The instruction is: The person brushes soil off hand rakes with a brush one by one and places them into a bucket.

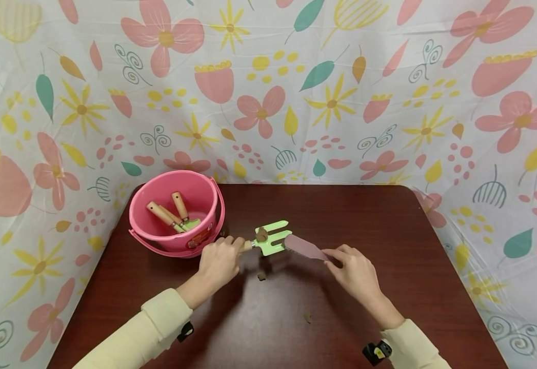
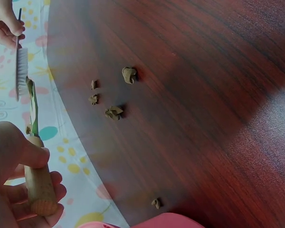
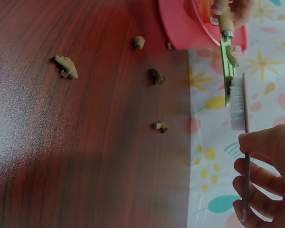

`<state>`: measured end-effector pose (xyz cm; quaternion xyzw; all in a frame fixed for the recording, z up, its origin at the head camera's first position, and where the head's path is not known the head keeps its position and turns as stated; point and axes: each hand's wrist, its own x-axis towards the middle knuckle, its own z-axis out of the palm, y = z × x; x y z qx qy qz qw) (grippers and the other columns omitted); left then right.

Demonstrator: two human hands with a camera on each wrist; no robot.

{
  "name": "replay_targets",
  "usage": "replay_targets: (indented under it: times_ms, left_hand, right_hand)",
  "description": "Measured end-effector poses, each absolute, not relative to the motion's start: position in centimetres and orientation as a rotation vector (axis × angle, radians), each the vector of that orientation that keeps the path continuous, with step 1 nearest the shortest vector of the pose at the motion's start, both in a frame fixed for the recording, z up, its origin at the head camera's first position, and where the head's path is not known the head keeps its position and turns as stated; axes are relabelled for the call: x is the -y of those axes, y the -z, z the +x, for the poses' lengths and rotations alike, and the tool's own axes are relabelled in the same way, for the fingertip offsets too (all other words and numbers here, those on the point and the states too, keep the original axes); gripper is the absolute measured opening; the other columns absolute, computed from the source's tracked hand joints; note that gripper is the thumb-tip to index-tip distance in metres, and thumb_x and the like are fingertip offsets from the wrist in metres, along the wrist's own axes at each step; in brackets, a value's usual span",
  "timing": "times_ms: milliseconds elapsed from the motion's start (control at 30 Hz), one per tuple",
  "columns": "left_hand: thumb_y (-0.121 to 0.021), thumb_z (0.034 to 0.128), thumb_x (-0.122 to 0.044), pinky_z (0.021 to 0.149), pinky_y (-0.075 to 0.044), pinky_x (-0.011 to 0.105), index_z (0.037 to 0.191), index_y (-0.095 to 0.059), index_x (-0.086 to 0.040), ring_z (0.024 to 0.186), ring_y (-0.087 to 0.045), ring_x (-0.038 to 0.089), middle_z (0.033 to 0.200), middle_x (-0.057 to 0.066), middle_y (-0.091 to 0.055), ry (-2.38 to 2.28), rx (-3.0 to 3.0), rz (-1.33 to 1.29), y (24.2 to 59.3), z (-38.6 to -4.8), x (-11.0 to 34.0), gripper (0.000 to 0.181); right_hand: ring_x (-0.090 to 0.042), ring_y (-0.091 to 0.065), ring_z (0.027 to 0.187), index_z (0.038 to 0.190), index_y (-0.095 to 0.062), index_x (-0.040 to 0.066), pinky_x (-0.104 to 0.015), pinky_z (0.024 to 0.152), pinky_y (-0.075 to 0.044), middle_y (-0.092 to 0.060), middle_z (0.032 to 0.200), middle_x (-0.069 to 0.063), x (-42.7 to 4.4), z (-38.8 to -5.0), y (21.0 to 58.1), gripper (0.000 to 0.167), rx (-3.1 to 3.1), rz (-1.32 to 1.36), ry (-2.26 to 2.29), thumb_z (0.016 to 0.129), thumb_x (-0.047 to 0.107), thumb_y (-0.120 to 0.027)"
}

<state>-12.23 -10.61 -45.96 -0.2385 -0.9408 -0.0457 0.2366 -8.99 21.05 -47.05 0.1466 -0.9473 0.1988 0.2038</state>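
Observation:
The left hand [image 1: 220,260] grips the wooden handle [image 2: 40,187] of a small green fork [image 1: 273,238], held above the table. A brown clump [image 1: 261,234] sits on the fork. The right hand [image 1: 355,271] holds a pinkish brush [image 1: 306,248] by its thin handle, fingers wrapped around it. In the right wrist view the brush's white bristles [image 3: 237,104] touch the fork's green tines [image 3: 227,71] near their ends.
Brown crumbs [image 2: 114,112] lie scattered on the dark table [image 1: 342,205]. At the back left stands a pink bucket [image 1: 176,179] holding several wooden-handled tools [image 1: 162,214]. Flower-patterned cloth [image 1: 268,102] hangs behind and beside the table.

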Motion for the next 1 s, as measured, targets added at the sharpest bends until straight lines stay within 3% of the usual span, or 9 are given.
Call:
replay_targets:
  times_ms: [700,1000]
  left_hand:
    - [-0.072,0.0601,-0.011,0.038,-0.038,0.033,0.078,-0.058,-0.013,0.054,-0.053,0.020,0.065,0.002,-0.056,0.129,2.596,-0.659,46.3,-12.1,10.3,0.023]
    - [-0.072,0.0644,-0.012,0.038,-0.038,0.032,0.078,-0.059,-0.013,0.053,-0.052,0.019,0.064,0.002,-0.056,0.151,2.582,-0.674,46.1,-12.0,9.6,0.018]
  right_hand:
    - [-0.003,-0.040,0.057,0.095,-0.073,0.019,-0.020,0.045,-0.030,-0.061,0.077,0.006,-20.8,-9.2,46.5,0.026,2.600,0.446,-0.620,0.070,0.016,-0.078]
    - [-0.005,-0.042,0.059,0.094,-0.074,0.018,-0.019,0.046,-0.034,-0.059,0.075,0.008,-19.4,-9.0,46.3,0.025,2.631,0.522,-0.590,0.069,0.014,-0.077]
